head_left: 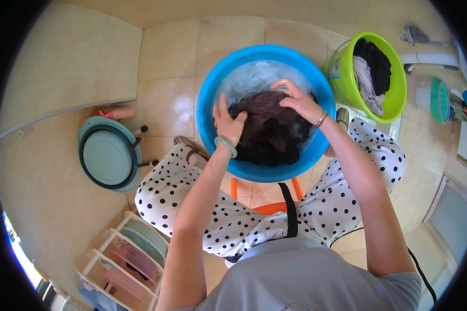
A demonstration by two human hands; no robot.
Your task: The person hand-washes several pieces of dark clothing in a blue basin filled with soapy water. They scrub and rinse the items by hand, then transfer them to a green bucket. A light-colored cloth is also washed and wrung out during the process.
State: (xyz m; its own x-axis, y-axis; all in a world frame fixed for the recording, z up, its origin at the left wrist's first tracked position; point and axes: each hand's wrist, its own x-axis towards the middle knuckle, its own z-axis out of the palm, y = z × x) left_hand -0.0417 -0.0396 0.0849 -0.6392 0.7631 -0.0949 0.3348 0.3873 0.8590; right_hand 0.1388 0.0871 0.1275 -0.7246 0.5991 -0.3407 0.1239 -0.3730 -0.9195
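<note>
A round blue basin (206, 98) holds sudsy water and a dark brown and black garment (270, 127), wet and bunched up. My left hand (228, 124) is at the garment's left edge, its fingers stretched and apart. Over the upper right of the cloth, my right hand (300, 101) has its fingers curved and apart, close to or touching the fabric; its fingertips are partly hard to make out. White foam (259, 74) covers the water at the far side of the basin.
A lime green bucket (397, 98) with dark and pale clothes stands right of the basin. Green-grey washbasins (107, 157) lean at the left. A white rack (114, 233) of basins stands lower left. An orange stool (271, 208) is beneath me.
</note>
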